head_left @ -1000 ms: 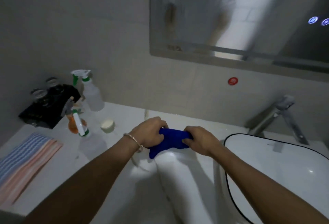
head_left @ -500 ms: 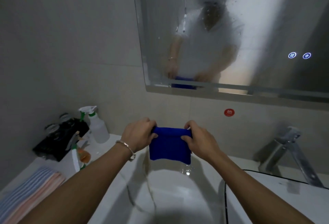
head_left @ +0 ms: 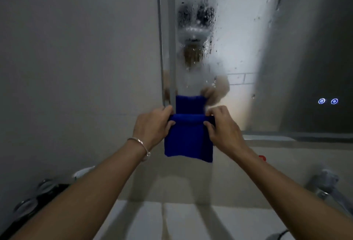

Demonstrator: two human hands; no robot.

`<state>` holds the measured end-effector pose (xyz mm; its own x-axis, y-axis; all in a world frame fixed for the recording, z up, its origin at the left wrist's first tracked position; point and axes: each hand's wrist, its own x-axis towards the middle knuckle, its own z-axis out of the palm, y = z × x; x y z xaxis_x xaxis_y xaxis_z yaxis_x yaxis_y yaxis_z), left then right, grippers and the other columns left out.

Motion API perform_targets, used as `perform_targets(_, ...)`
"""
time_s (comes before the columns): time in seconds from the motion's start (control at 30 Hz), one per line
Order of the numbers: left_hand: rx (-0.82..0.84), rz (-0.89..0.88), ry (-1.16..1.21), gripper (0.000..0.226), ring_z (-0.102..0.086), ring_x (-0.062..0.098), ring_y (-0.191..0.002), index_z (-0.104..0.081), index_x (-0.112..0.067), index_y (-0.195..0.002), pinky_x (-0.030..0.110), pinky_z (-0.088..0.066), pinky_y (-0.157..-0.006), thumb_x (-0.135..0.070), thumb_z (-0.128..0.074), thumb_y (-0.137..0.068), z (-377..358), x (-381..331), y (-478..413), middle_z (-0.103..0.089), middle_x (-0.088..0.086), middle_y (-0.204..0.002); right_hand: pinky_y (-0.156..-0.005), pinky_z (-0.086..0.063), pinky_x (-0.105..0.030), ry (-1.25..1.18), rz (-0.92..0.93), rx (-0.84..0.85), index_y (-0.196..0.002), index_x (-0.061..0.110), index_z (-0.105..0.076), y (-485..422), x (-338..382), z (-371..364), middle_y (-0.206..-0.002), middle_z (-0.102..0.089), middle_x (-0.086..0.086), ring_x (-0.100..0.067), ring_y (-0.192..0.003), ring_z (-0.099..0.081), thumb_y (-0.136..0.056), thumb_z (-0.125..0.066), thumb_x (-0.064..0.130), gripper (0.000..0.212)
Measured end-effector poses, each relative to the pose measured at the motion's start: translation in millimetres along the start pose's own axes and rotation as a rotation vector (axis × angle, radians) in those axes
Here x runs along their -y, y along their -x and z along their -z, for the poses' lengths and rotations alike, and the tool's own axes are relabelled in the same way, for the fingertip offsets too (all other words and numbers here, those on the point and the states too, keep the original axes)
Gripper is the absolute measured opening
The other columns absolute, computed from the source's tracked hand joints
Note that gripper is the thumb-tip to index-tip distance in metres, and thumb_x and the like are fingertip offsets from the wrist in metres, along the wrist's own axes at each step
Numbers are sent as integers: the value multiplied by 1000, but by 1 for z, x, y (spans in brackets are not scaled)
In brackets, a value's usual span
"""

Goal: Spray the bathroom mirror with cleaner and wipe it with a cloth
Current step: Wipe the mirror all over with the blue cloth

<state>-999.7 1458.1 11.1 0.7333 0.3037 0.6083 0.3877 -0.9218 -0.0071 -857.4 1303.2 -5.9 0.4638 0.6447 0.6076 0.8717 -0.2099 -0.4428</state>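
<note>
Head view, start of the wiping step: a folded blue cloth (head_left: 188, 141) is held up in front of the lower left part of the mirror (head_left: 257, 39). Its top edge is pinched at one end by the left hand (head_left: 152, 125) and at the other by the right hand (head_left: 223, 129). Both hands are clamped on the fabric, and the rest of the cloth hangs free below them. The glass is covered with droplets (head_left: 200, 20) and a milky haze, from which it is judged that spraying is done and wiping not yet begun; whether the cloth touches the glass cannot be told. A bracelet (head_left: 140, 143) is worn on the left wrist. Two lit touch icons (head_left: 328, 101) are seen at the right of the mirror, a tap (head_left: 324, 186) at lower right, and the pale tabletop (head_left: 187, 220) below. The next move is judged to call for the cloth to be gathered flat under one hand, pressed onto the wet glass and drawn across it in overlapping passes before the runs reach the frame
</note>
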Motion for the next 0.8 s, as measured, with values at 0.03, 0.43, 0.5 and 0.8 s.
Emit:
perform_targets(0.03, -57, -22, -2, 19, -58, 21, -82, -52, -18, -104, 32, -41, -57, -33, -52, -92, 8, 6, -16, -61, 1, -98, -69, -53, -30, 30, 24, -59, -103, 16, -49, -15, 10, 8, -115, -45, 1, -12, -82, -55, -93, -56, 17, 12)
perform_targets(0.43, -507, 20, -1, 17, -52, 27, -91, -57, -11, -99, 35, -49, -55, -14, -62, -83, 58, 22, -130, -52, 10, -103, -52, -29, -29, 644, 266, -416, -87, 6, -60, -140, 52, 48, -95, -59, -14, -32, -53, -49, -69, -71, 0, 22)
perform_targets(0.5, -533, 24, -59, 24, -52, 28, -84, -57, -11, -95, 33, -42, -56, -9, -69, -75, 54, 21, -135, -53, 11, -97, -57, -35, -33, 711, 293, -443, -86, 8, -62, -144, 45, 40, -97, -61, -14, -33, -66, -56, -65, -70, 1, 23)
perform_targets(0.8, -510, -133, -375, 25, -53, 27, -88, -55, -8, -99, 37, -43, -71, -6, -52, -74, 24, 13, -123, -57, 11, -108, -70, -53, -44, 646, 264, -434, -98, -6, -59, -132, 50, 13, -99, -60, -25, -39, -85, -56, -64, -65, -2, 35)
